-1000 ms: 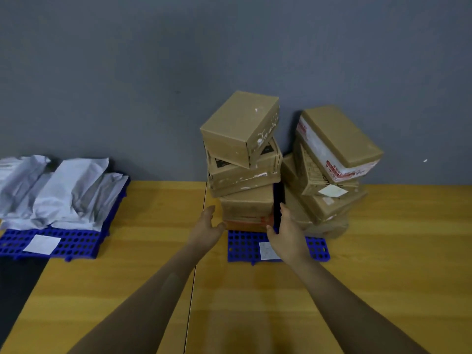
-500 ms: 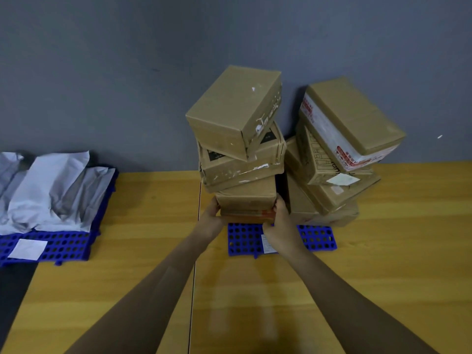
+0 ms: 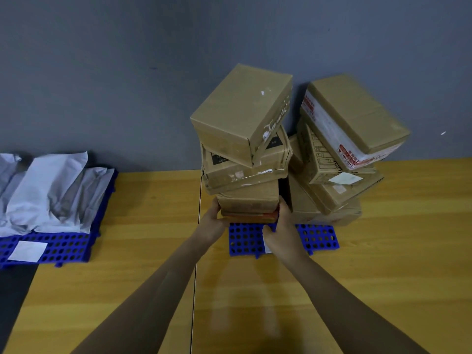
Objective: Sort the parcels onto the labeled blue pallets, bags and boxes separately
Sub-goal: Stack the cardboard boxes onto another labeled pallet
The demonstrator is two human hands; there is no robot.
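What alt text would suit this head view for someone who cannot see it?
The left hand and right hand press the sides of the lowest boxes in a leaning cardboard stack on a blue pallet, with a second stack tilting beside it. Grey mailer bags cover another blue pallet at left.

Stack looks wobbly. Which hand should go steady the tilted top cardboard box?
Probably left: the left hand presses the open outer side of the brown cardboard box stack; the right hand is hemmed by the neighbouring stack.
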